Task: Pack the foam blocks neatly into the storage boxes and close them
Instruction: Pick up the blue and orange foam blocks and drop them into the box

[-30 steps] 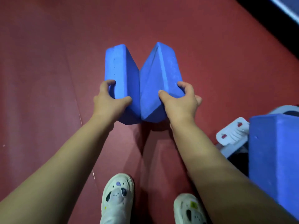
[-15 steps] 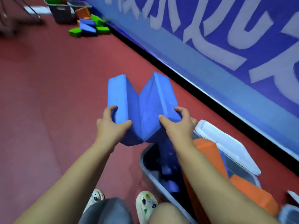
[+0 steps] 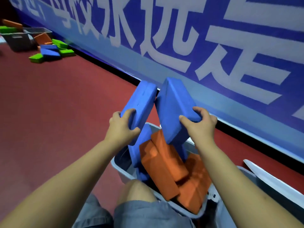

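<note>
As each hand (image 3: 122,129) (image 3: 199,125) holds a blue block (image 3: 139,106) (image 3: 172,109) in its grip, lower them upright beside the orange blocks (image 3: 164,165) in the box (image 3: 120,168).

Light is dim and even, falling from above — soft shadows pool inside the grey plastic storage box (image 3: 120,168) beneath the hands. The blue banner wall with white lettering (image 3: 213,51) beyond the hands bows with wide-angle distortion. Far-left green and blue foam blocks (image 3: 49,52) look soft — slightly blurred.
</note>
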The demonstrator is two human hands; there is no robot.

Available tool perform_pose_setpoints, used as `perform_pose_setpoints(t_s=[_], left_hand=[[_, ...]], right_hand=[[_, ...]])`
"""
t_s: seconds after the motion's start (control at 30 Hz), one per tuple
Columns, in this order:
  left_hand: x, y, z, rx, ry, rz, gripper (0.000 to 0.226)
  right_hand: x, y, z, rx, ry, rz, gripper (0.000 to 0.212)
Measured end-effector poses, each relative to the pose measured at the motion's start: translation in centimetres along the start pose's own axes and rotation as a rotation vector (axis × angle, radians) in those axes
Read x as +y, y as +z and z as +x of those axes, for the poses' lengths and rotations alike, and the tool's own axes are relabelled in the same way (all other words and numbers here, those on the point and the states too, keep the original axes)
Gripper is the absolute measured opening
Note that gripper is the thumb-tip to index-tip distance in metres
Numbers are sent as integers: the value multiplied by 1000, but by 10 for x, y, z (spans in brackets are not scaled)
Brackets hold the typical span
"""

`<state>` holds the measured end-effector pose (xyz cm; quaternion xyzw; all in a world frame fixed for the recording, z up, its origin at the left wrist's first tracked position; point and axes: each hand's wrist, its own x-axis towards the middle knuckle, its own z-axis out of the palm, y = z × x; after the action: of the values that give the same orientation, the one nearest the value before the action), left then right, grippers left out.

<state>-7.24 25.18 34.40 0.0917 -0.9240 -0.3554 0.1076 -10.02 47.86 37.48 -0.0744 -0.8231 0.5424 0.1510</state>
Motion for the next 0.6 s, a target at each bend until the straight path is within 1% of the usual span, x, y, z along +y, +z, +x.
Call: perform_pose_setpoints(t_s=[0.1,0.17,0.27,0.33,0.43,0.5,0.57,0.6], left_hand=[[7,17,2,-90,95,121,61],[6,24,7,-130,156,201,62],[2,32,18,-178,197,308,61],[-1,39,24,-221,197,352,61],[-8,52,28,-275,168,378,63],[-13,60,29,-297,136,367,64],[-19,65,32,-319,121,352,65],[-21,68,34,-328,122,356,66]], right_hand=[[18,-15,-3,20,-49,-107,46],[31,-26,-3,45,-116,-208,47],[50,-38,-2,59,-190,-345,48],[68,-39,-3,15,-164,-412,50],[100,-29,-15,-85,-69,-533,53],[117,-21,-24,-107,0,-603,55],[121,-14,-24,-112,8,-651,57],[120,-10,-22,-142,-8,-685,59]])
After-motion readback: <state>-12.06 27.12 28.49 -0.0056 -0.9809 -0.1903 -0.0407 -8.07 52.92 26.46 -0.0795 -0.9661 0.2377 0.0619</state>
